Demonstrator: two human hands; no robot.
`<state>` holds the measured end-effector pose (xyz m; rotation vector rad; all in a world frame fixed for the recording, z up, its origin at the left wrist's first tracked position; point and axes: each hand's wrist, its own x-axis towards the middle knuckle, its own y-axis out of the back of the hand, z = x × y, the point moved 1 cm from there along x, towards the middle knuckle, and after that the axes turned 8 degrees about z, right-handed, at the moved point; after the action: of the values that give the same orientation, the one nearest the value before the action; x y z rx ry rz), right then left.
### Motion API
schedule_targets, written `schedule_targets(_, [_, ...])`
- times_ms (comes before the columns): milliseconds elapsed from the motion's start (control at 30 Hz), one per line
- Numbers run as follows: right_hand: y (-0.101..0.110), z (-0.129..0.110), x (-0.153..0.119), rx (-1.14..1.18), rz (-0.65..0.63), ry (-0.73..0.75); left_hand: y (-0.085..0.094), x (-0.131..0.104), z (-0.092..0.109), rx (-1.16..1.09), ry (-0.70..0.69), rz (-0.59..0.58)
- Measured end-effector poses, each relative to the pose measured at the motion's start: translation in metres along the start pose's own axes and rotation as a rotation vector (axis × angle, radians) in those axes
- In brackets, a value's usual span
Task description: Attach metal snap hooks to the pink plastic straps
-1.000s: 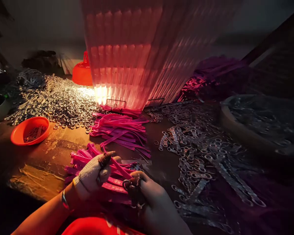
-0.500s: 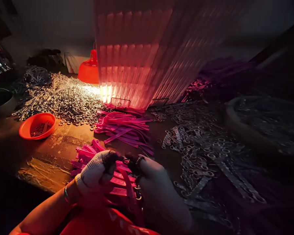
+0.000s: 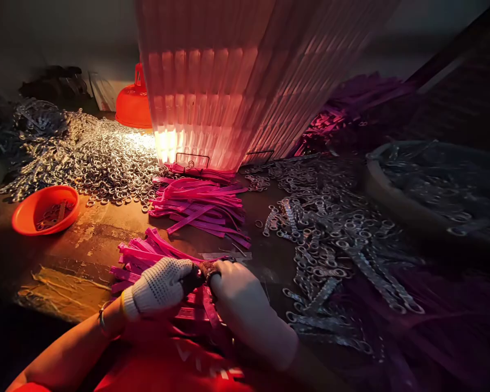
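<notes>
My left hand (image 3: 159, 286), in a white dotted glove with dark fingertips, is closed in a pinch. Its fingertips meet those of my right hand (image 3: 239, 294), whose fingers have dark coverings and are also closed. From between the two hands a magenta strap (image 3: 210, 310) hangs down toward my lap. The strap's upper end is hidden by my fingers, and any small part there is too dark to make out. Under and behind my hands lies a bundle of magenta straps (image 3: 134, 256), side by side on the table. Another pile of magenta straps (image 3: 200, 201) rests farther back.
A heap of metal rings and chain pieces (image 3: 106, 158) lies under a red lamp (image 3: 133, 106). At left stands a red bowl (image 3: 67, 218). A corrugated translucent sheet (image 3: 204, 103) rises at the back. Metal chain strips (image 3: 322, 245) and a large tub (image 3: 381, 179) are at right.
The view has shifted a little, so the table's things appear farther left and higher. My hands have come closer together, and the strap's loop between them now hangs straighter.
</notes>
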<state>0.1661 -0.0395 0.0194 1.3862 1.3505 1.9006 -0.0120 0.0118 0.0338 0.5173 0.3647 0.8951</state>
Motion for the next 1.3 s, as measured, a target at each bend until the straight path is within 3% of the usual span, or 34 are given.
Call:
schedule_targets(100, [-0.005,0.003,-0.003,0.041,-0.094,-0.050,-0.007,0.001,-0.005,-0.045,0.000,-0.063])
schedule_targets(233, [0.001,0.004,0.002,0.123,-0.273,-0.149,-0.019,0.001,-0.010,-0.042,0.011,0.096])
schedule_targets(333, [0.009,0.005,0.008,0.127,-0.369,-0.150,-0.024,0.000,-0.014,-0.015,0.009,0.046])
schedule_targets(433, [0.014,0.006,0.009,0.124,-0.326,-0.127,-0.022,0.000,-0.016,0.024,-0.002,-0.028])
schedule_targets(600, [0.020,0.006,0.009,0.209,-0.253,-0.188,-0.021,-0.004,-0.010,-0.246,0.023,0.066])
schedule_targets(767, [0.028,0.003,0.016,0.130,-0.566,-0.258,-0.030,-0.014,-0.004,-0.154,-0.020,0.122])
schedule_targets(867, [0.030,-0.002,0.016,0.110,-0.646,-0.212,-0.035,-0.018,-0.006,-0.097,-0.010,0.140])
schedule_targets(1000, [0.030,-0.008,0.011,0.069,-0.655,-0.088,-0.040,-0.013,-0.007,-0.083,-0.002,0.118])
schedule_targets(1133, [0.041,0.003,0.011,0.065,-0.592,-0.079,-0.017,-0.004,0.012,-0.167,0.002,-0.012])
schedule_targets(1200, [0.052,0.015,0.012,0.043,-0.532,-0.103,0.009,-0.004,0.022,-0.224,-0.001,-0.104])
schedule_targets(1300, [0.064,0.028,0.009,-0.015,-0.434,-0.166,0.053,-0.007,0.019,-0.234,0.042,-0.073])
